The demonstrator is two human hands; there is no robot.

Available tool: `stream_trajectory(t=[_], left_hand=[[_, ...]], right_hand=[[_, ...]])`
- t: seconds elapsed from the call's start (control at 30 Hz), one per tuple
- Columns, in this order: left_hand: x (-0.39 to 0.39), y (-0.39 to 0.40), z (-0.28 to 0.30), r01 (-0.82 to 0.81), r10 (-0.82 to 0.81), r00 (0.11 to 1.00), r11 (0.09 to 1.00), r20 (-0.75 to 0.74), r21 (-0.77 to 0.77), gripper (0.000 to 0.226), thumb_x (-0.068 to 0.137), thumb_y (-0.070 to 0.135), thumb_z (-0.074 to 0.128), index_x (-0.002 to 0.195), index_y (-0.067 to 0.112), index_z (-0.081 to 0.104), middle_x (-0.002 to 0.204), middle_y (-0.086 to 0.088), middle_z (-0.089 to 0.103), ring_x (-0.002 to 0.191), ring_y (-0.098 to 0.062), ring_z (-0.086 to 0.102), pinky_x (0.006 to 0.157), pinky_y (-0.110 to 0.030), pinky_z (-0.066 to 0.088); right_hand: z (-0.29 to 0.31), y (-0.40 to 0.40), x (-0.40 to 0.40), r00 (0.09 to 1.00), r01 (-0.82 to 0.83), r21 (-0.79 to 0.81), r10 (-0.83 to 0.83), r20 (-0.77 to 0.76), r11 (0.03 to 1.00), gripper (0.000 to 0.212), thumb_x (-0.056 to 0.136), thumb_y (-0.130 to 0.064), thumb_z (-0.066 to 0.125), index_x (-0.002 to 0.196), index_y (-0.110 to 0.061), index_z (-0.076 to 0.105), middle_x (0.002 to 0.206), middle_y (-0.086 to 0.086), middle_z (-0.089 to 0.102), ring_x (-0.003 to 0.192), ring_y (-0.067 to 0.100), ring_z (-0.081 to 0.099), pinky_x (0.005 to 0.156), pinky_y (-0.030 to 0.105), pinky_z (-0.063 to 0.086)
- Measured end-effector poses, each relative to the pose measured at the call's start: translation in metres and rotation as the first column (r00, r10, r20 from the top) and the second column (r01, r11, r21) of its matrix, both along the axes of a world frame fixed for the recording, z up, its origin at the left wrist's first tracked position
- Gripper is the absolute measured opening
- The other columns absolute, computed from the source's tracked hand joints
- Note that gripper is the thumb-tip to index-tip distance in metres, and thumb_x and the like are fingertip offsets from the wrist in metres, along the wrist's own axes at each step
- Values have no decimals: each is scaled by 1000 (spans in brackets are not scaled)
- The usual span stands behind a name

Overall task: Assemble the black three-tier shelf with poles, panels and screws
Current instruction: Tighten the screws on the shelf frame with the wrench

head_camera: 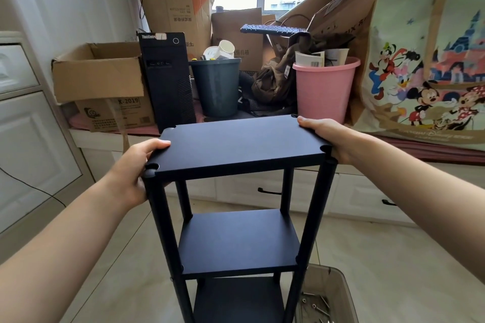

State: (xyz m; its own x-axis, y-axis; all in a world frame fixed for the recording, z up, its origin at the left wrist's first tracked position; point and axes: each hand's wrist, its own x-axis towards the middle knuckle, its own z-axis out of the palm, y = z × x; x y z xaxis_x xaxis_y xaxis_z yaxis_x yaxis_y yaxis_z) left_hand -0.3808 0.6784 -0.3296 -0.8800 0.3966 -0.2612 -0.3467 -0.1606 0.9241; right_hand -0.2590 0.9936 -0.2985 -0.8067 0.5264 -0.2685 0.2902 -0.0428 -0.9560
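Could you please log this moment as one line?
left hand: grips top panel | right hand: grips top panel | shelf: upright

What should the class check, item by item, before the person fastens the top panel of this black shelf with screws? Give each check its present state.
1. Flat black top panel lies on the poles: ok.
2. Left hand and right hand each hold a short edge of that panel: ok.
3. Near left corner notch lines up with the round black pole: ok.
4. Black middle panel and bottom panel sit in place: ok.
5. Metal screws within reach in the clear plastic bin: ok.
6. Top corners already screwed down: cannot tell.
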Motion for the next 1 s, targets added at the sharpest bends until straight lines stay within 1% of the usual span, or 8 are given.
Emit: stream_trajectory(t=[0.2, 0.3, 0.4, 0.53, 0.63, 0.7, 0.87, 1.0], left_hand=[[6, -1, 3, -60, 59, 998, 996, -5, -69, 23, 90, 27, 70, 104, 10, 66, 73, -3, 75, 58, -16, 72, 50, -27, 58], [6, 1, 4, -198, 152, 970, 947, -188, -253, 24, 91, 26, 70, 110, 11, 69, 78, -2, 72, 58, -16, 64, 57, -30, 59], [13, 3, 9, -313, 129, 888, 872, -441, -375, 40, 95, 23, 65, 134, 20, 60, 105, 6, 66, 78, -12, 60, 64, -22, 47], [34, 7, 10, -512, -138, 543, 728, -828, -457, 45, 96, 27, 62, 140, 20, 57, 138, -1, 60, 129, -19, 52, 100, -26, 38], [61, 24, 7, -468, -358, 282, 759, -890, -453, 41, 96, 25, 64, 136, 16, 62, 141, 1, 58, 138, -14, 43, 113, -20, 24], [74, 40, 3, -444, -461, 143, 761, -876, -473, 42, 96, 28, 64, 136, 17, 61, 143, 3, 57, 143, -13, 39, 121, -28, 18], [84, 68, -9, -552, -693, 11, 597, -721, -582, 68, 95, 42, 57, 156, 32, 30, 161, 12, 32, 151, -12, 23, 126, -42, 2], [84, 70, -8, -597, -650, -2, 611, -760, -520, 76, 84, 19, 72, 152, 25, 41, 154, 5, 45, 144, -22, 42, 123, -51, 17]], right_hand=[[1, -1, 1, 1000, 25, 4, -25, 3, 1000, 33, 95, -42, 62, 92, -9, 62, 53, -2, 67, 39, 11, 61, 35, 18, 44], [-4, -1, 1, 999, 45, -15, -45, -19, 999, 33, 93, -44, 64, 90, -12, 65, 56, -3, 68, 41, 11, 62, 39, 18, 48], [-7, -1, 0, 997, 57, -46, -59, -48, 997, 33, 91, -45, 66, 96, -12, 67, 67, -1, 71, 50, 13, 65, 49, 22, 52], [-8, -3, -2, 993, 74, -78, -80, -82, 994, 30, 92, -40, 66, 96, -10, 66, 61, 0, 69, 44, 13, 64, 41, 20, 50], [-9, -7, -3, 989, 98, -85, -106, -100, 992, 28, 93, -38, 66, 93, -10, 65, 56, -1, 68, 42, 13, 63, 39, 20, 49], [-10, -13, -2, 983, 118, -112, -132, -125, 987, 26, 95, -34, 65, 91, -8, 64, 52, 0, 67, 39, 13, 62, 36, 20, 46], [-13, -35, -3, 957, 179, -179, -214, -195, 967, 23, 98, -26, 61, 87, -5, 58, 51, 2, 64, 35, 12, 60, 33, 19, 43], [-19, -56, -2, 941, 181, -250, -242, -238, 951, 21, 100, -24, 56, 92, -4, 57, 61, 6, 68, 40, 14, 62, 39, 24, 52]])
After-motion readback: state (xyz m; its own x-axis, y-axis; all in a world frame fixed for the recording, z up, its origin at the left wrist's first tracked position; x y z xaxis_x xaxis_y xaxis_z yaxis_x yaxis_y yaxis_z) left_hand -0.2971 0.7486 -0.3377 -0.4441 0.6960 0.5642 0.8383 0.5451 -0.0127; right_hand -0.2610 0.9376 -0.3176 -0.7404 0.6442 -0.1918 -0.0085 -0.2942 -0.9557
